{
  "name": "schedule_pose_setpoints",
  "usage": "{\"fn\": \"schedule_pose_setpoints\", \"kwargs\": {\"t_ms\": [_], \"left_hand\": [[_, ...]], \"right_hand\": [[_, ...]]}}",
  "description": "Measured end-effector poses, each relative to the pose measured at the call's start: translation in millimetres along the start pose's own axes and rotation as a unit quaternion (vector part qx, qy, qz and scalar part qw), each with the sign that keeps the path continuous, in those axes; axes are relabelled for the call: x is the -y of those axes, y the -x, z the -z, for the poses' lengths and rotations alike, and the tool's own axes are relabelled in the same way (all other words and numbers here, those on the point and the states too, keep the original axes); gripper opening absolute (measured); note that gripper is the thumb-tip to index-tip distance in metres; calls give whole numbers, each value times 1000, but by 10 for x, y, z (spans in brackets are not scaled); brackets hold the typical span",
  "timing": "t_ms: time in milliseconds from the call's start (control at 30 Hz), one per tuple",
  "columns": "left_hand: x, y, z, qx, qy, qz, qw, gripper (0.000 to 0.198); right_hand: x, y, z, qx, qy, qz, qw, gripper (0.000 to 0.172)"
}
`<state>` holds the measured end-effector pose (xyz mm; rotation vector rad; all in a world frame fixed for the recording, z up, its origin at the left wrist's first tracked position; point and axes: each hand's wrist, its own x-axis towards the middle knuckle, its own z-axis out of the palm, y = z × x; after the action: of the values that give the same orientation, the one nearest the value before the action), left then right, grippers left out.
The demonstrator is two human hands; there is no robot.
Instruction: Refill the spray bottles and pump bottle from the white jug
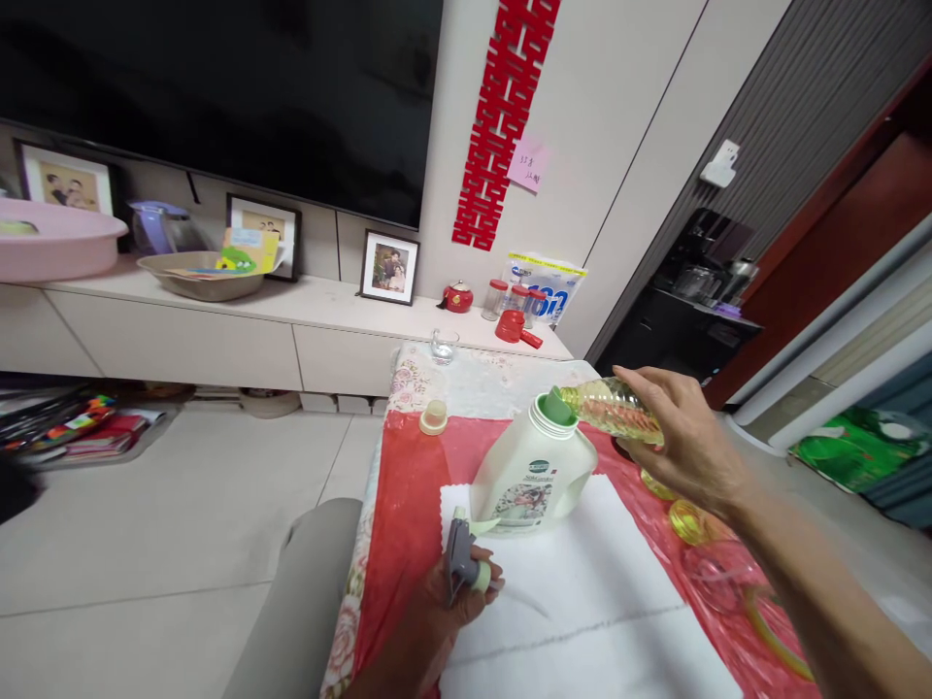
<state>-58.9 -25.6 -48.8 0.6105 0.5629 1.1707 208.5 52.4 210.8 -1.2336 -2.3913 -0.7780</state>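
My right hand grips a clear, yellowish bottle, tilted nearly level. The bottle's mouth end meets the green spout in the neck of a pale green detergent jug. I cannot tell whether liquid is flowing. The jug stands upright on a white cloth and carries a printed label. Low in front of it, my left hand is closed around a grey and pale green spray trigger head, whose thin tube points right. A cream cap sits on the red sheet left of the jug.
Red plastic sheeting covers the table under the cloth. Yellow and pink clear items lie along its right side. A small glass cup stands at the far edge. Behind are a low cabinet with framed photos and a television.
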Motion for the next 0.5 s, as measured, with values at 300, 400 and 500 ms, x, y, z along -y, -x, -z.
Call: {"fn": "schedule_pose_setpoints", "kwargs": {"t_ms": [300, 400, 500], "left_hand": [[-29, 23, -27, -18, 9, 2, 1000, 45], [-31, 23, -34, -21, 11, 8, 1000, 46], [-35, 25, -44, -21, 20, 5, 1000, 46]], "right_hand": [[-46, -212, 141, 46, 48, 46, 997, 73], [-33, -265, 182, 53, 68, 58, 995, 75], [-17, -323, 213, 53, 98, 73, 991, 75]]}}
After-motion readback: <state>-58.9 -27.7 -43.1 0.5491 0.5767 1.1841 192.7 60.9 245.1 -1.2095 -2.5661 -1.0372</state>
